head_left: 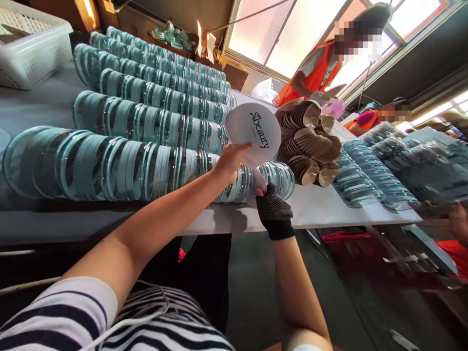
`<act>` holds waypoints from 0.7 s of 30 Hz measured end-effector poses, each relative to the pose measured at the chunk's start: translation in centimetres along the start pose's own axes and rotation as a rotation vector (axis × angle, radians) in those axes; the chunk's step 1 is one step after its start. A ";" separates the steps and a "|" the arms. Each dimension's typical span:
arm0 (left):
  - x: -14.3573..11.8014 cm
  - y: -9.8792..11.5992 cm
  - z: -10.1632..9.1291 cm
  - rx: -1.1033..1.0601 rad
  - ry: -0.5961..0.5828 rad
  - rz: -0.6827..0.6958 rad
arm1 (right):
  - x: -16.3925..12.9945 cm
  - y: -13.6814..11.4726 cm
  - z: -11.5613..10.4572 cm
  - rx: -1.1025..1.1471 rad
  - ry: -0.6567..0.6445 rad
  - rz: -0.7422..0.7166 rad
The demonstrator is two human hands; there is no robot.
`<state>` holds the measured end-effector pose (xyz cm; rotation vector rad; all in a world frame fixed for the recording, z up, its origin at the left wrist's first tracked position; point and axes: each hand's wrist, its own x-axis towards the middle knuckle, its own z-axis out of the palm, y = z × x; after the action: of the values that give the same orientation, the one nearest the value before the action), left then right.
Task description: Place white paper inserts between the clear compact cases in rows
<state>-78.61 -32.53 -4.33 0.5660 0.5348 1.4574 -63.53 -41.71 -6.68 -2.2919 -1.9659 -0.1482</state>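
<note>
My left hand [230,163] grips a stack of round white paper cards [261,129] printed "Sbeauty", raised above the nearest row of glass. That row is made of round clear glass pieces [120,165] standing on edge, with white cards between many of them. Lower and to the right, my right hand [274,209] wears a black glove with bare fingertips. Its fingers are closed at a pale round card [259,179] among the glass pieces near the row's right end. Part of that card is hidden by the fingers and the glass.
More glass rows [153,117] run behind. Bundles of brown-backed round cards [310,141] lie to the right, before further glass stacks [376,170]. A white plastic basket [36,53] stands far left. A person in an orange vest [310,73] works across the table [318,209].
</note>
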 end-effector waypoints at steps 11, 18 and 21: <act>0.3 -0.5 -0.3 0.008 -0.064 0.001 | 1.6 -0.3 2.7 0.332 0.133 -0.060; 0.4 -0.8 -0.8 0.045 -0.086 0.028 | 0.3 1.8 4.2 1.203 -0.487 -0.078; 0.6 -1.1 -0.6 0.062 -0.079 0.052 | 1.0 2.6 2.9 1.178 -0.299 -0.048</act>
<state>-78.11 -31.97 -5.46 0.6881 0.5075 1.4651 -60.84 -40.71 -9.51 -1.4859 -1.4973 1.0851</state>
